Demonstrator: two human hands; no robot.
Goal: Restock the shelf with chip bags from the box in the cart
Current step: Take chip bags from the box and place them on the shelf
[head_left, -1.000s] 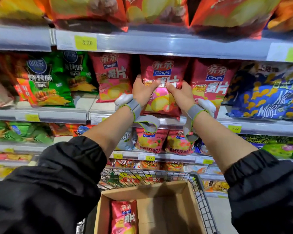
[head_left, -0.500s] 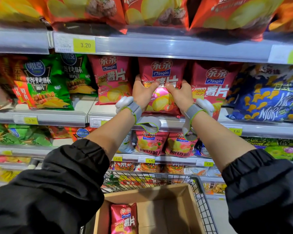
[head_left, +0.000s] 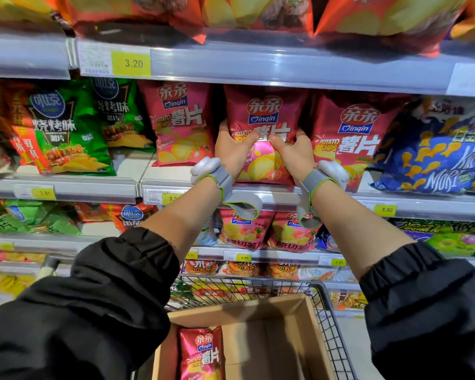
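A glossy red-and-pink foil bag of potato chips (head_left: 263, 138) is seen upright at the centre of the frame, set on the grey metal shelf (head_left: 272, 192) between two matching red bags, one to its left (head_left: 180, 122) and one to its right (head_left: 354, 135). It is gripped at both lower sides: the left hand (head_left: 232, 152) is wrapped round its left edge with the thumb laid across the front, and the right hand (head_left: 296, 153) is curled round its right edge in the same way. A grey strap with a white pod is worn on each wrist.

The bag is judged to be almost seated, its base resting at or just behind the shelf lip; release and a final straightening appear to be left.

In the lower centre of the frame, an open brown cardboard box (head_left: 280, 333) is carried in a black wire cart (head_left: 329, 319). One more red bag of the same kind (head_left: 200, 352) is seen lying in the box, at its left side, so at least one further placement is judged to remain. The rest of the box floor that is visible looks bare; the near part is cut off by the frame edge.

Green chip bags (head_left: 66, 127) are stocked to the left on the same shelf and blue ones (head_left: 436, 149) to the right.
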